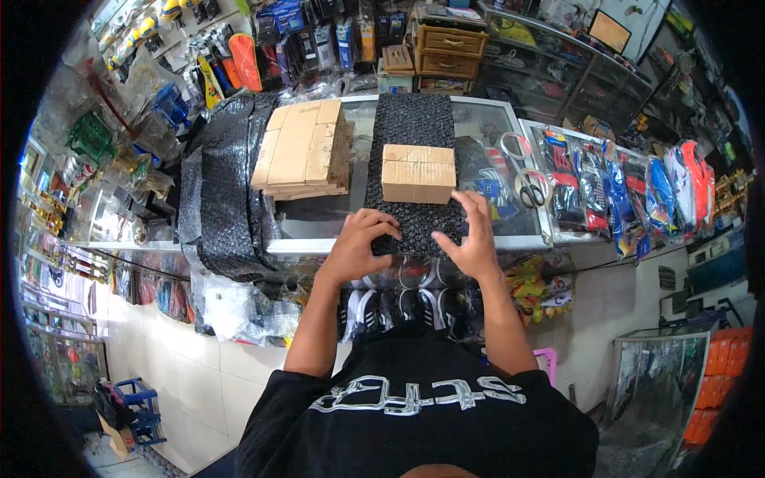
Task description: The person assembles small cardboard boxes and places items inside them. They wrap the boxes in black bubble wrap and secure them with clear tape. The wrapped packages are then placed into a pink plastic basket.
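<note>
A small closed cardboard box sits on a strip of black bubble wrap that runs across the glass counter. My left hand is over the near left edge of the wrap, fingers bent and apart, with nothing in it. Beside the box's near right corner is my right hand, thumb and fingers spread. Its fingertips are close to that corner; whether they touch it I cannot tell. To the left lies a stack of flattened cardboard boxes.
A large folded pile of black bubble wrap hangs over the counter's front left. Scissors and tape rolls lie at the right. Packaged sports goods cover the adjoining counter. Shoes stand below, inside the display.
</note>
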A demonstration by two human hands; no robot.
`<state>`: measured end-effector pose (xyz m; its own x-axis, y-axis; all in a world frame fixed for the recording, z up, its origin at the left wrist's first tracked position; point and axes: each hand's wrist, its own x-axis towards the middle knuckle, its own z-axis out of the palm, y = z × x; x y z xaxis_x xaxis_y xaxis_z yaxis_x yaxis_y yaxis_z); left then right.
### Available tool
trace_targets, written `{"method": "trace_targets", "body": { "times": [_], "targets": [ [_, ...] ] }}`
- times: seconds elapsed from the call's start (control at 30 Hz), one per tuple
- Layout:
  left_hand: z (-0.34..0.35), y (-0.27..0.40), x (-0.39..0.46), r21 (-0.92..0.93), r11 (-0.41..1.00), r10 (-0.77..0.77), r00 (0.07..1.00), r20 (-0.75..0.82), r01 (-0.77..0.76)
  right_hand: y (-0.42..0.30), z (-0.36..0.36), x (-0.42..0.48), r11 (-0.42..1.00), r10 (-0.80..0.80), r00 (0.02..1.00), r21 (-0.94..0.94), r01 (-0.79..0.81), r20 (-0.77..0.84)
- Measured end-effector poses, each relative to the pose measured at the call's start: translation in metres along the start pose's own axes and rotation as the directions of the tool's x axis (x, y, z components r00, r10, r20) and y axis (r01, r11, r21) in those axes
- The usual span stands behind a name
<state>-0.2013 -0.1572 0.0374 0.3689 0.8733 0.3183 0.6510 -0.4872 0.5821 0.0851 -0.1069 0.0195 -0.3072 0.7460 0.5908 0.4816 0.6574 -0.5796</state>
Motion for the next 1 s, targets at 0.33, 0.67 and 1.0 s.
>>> {"method": "trace_targets", "body": {
  "times": [0.33, 0.67, 1.0],
  "targets": [
    [0.016, -0.006, -0.005, -0.229, 0.973, -0.066, 0.98, -0.188, 0.022, -0.019, 0.001, -0.024, 0.993, 0.105, 0.993, -0.059, -0.102, 0.051],
    [0.0, 0.026, -0.022, -0.261, 0.964, -0.112, 0.972, -0.206, 0.055, -0.028, -0.036, -0.014, 0.993, 0.045, 0.99, 0.105, -0.059, 0.134],
    [-0.029, 0.014, 0.041, -0.254, 0.965, -0.013, 0.947, -0.321, -0.073, -0.012, -0.036, 0.052, 0.982, -0.091, 0.996, 0.168, 0.087, 0.018]
  ]
}}
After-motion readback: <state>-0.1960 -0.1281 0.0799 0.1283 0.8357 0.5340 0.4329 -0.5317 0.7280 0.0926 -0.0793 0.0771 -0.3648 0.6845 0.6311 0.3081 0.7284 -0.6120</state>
